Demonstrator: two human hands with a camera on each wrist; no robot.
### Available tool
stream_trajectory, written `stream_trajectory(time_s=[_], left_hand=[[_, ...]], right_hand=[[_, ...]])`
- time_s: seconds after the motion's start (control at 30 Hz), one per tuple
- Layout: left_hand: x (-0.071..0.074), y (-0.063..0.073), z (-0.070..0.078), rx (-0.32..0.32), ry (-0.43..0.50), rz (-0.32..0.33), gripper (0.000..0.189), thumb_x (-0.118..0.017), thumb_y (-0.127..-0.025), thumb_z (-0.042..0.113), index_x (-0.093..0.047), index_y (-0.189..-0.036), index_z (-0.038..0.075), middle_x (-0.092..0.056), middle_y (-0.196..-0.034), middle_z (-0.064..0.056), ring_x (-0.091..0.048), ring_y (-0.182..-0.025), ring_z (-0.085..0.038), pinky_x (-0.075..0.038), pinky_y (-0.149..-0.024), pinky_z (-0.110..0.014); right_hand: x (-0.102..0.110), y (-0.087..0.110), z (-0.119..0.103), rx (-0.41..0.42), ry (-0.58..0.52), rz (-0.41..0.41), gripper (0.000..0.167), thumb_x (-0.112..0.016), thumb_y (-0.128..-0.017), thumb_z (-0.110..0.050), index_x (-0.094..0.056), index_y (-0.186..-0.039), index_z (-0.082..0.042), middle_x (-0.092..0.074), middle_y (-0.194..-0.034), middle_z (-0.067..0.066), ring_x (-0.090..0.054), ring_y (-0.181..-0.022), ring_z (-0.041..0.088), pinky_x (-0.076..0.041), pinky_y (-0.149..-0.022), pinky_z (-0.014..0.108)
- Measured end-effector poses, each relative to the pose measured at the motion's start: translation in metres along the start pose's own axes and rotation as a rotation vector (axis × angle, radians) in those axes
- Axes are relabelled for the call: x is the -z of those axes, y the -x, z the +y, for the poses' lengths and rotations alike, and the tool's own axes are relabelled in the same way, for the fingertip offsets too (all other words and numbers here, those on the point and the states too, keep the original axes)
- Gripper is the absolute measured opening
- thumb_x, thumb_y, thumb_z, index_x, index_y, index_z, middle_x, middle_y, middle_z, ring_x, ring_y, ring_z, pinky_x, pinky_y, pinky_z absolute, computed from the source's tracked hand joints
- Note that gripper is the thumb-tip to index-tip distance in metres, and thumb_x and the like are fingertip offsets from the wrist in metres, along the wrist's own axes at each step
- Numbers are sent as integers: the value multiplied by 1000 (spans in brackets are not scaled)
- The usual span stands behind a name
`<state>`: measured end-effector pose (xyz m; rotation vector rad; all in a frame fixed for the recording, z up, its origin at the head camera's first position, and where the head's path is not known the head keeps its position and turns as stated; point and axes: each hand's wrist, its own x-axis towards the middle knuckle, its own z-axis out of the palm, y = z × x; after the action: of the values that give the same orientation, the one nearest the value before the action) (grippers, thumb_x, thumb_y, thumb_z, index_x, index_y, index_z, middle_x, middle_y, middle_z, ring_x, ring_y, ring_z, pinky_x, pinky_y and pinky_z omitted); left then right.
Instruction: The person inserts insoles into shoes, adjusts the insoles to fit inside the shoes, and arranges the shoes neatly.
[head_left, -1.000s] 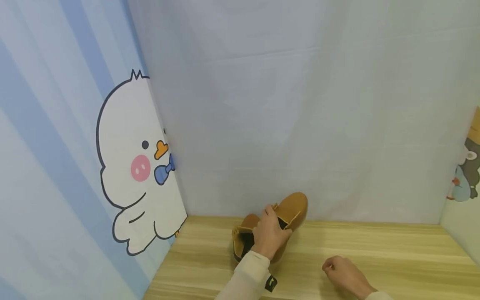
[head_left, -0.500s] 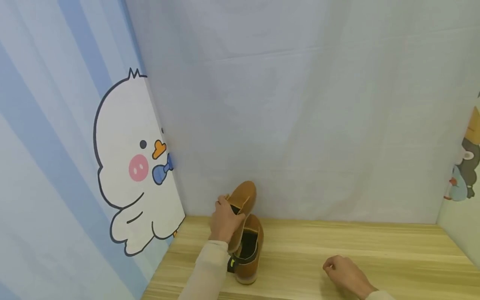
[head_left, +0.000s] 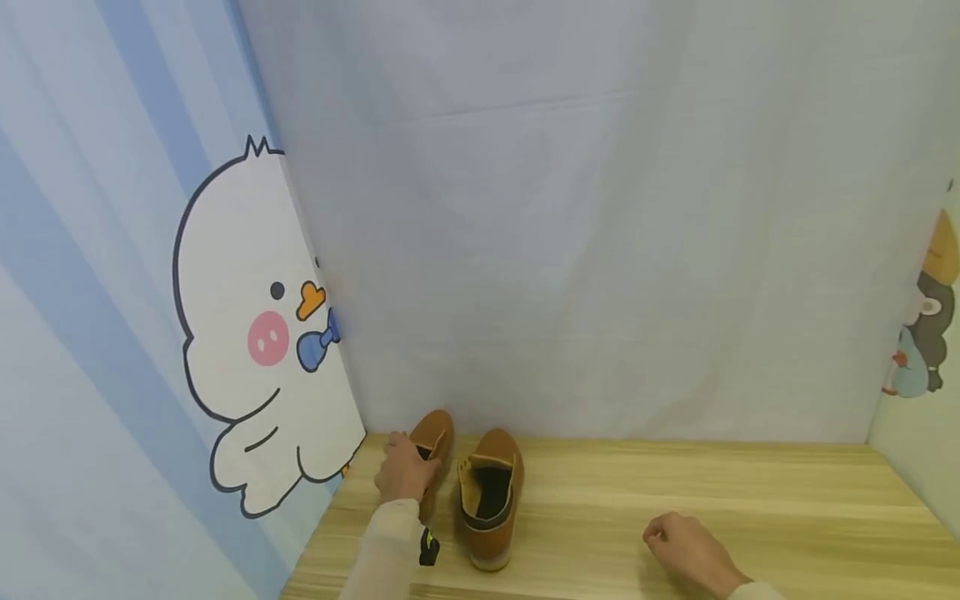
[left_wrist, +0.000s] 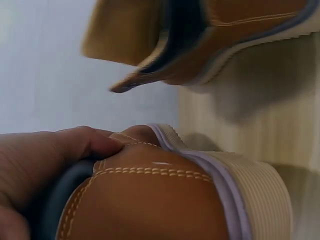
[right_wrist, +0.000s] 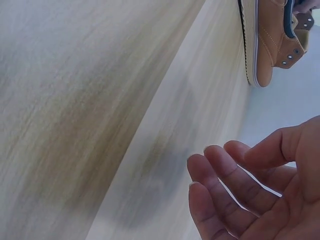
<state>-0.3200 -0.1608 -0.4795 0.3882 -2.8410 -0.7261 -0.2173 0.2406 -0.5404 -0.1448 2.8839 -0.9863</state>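
Note:
My left hand point(head_left: 405, 472) grips a brown ankle-height shoe point(head_left: 437, 429) at its opening, thumb on the near side. Its toe points at the back wall. In the left wrist view, this shoe point(left_wrist: 150, 205) shows pale stitching and a ribbed cream sole, with the thumb pressed to its collar. Just to the right stands the matching shoe point(head_left: 501, 447), upright on the wooden tabletop, dark lining and tan tongue showing. My right hand point(head_left: 690, 548) stays low over the tabletop on the right, fingers loosely curled around nothing, as the right wrist view of the hand point(right_wrist: 250, 200) shows.
The wood-grain tabletop point(head_left: 585, 525) meets a plain grey cloth wall point(head_left: 600, 250) behind the shoes. On the left hangs a blue-striped curtain with a white cartoon duck point(head_left: 247, 275). Another printed wall with a cartoon figure point(head_left: 930, 333) borders the right.
My left hand has carried the raised shoe leftward over the other one, then lowered it to the left of it. The standing shoe and my right hand have kept their places.

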Motion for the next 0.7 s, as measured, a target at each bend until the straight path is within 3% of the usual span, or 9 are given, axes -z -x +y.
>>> stream_trajectory(time_s=[0.2, 0.43, 0.7], left_hand=[[-17, -1, -8, 14, 0, -8, 68, -82, -86, 28, -45, -123, -15, -56, -106, -31, -63, -85, -48, -52, -70, -60], [-23, -5, -13, 44, -11, -23, 73, -82, -86, 28, -41, -128, -16, -55, -108, -33, -63, -88, -50, -53, -72, -61], [-31, -4, -16, 26, -7, -13, 75, -83, -85, 26, -40, -128, -18, -55, -107, -34, -63, -85, -50, -52, -69, -62]], right_hand=[[3, -1, 2, 1, -10, -21, 15, -65, -94, -9, -76, -101, -2, -73, -104, 13, -67, -96, 37, -54, -80, 57], [5, 0, 6, -20, -19, -24, 15, -64, -94, -7, -76, -103, -3, -73, -104, 11, -67, -98, 36, -54, -82, 57], [5, 2, 3, -18, -7, -1, 14, -65, -93, -7, -77, -100, -4, -74, -104, 10, -68, -100, 36, -54, -83, 56]])
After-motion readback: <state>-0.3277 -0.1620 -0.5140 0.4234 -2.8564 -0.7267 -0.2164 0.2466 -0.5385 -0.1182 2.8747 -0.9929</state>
